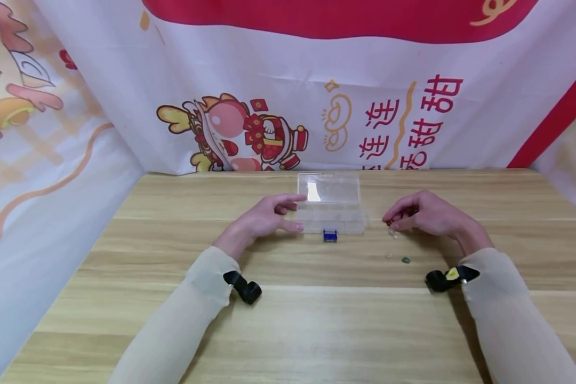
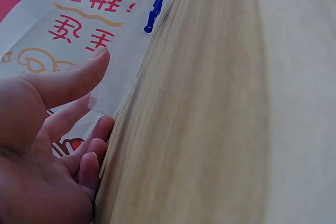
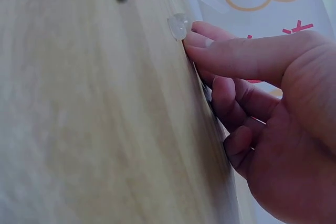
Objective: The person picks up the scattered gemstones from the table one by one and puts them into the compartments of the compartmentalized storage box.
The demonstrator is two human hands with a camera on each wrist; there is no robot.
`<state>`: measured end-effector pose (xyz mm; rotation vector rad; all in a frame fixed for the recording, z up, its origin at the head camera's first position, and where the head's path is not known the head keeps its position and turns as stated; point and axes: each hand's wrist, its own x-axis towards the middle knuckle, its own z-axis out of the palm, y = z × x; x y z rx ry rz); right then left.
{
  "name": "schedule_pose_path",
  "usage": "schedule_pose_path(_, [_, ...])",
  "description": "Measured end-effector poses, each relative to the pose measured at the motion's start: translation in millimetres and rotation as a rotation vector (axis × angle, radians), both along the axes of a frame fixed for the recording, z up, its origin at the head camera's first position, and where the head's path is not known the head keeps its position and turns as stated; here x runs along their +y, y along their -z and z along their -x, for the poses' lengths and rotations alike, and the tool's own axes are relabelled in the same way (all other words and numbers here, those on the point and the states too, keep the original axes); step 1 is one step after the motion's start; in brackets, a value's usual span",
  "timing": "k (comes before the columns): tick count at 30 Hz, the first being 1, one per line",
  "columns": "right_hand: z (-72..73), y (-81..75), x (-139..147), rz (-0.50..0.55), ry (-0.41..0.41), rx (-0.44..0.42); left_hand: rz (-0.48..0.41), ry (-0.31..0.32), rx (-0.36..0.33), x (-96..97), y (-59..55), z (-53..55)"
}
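Wood grain in pale bands ran across your worktop (image 1: 345,330) in the head view, with a printed white cloth (image 1: 278,69) hanging behind. A thin-walled rectangular box (image 1: 348,226) of clear plastic lay towards the far edge, its glossy lid (image 1: 338,188) raised at the back and a blue clasp (image 1: 330,235) at the front. Your left hand (image 1: 266,213) held thumb and forefinger wide apart at the box's left end; whether they touched it could not be told. Your right hand (image 1: 429,213) was narrowed, pinching a small reddish-brown piece (image 1: 389,223) to the right of the box. Glassy clear bits (image 1: 393,233) lay just below those fingertips, and nearer you sat a smooth green stone (image 1: 405,260) beside a translucent pebble (image 1: 389,256).

In the left wrist view, your thumb extended before the box's smooth, see-through plastic, the other fingers loosely bent.

In the right wrist view, a rounded, clear stone (image 3: 180,26) lay right by your thumb tip; the green stone, polished and rounded, was cut off by the upper edge.
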<state>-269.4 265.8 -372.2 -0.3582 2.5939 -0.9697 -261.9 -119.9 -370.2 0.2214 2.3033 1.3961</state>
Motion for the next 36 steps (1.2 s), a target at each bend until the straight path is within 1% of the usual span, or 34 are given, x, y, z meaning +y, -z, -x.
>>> schedule_pose_path(10, [-1.9,-5.2,-4.9,-0.016,0.041,0.003,0.005,-0.004,-0.007,-0.1,1.4,1.2])
schedule_pose_path(16, [-4.5,-11.2,-16.0,-0.008,0.04,0.052,-0.005,-0.007,-0.005,0.7,-0.2,1.4])
schedule_pose_path(23, [-6.6,-15.6,-29.4,-0.023,0.044,0.1,0.007,-0.006,-0.01,1.2,-0.7,2.1])
schedule_pose_path(31, [-6.5,-17.0,-37.2,0.019,0.06,0.135,0.017,-0.001,-0.006,1.4,-0.1,2.0])
schedule_pose_path(36, [-7.6,-18.8,-41.0,0.037,0.086,0.149,0.016,0.004,-0.006,0.4,-0.1,0.8])
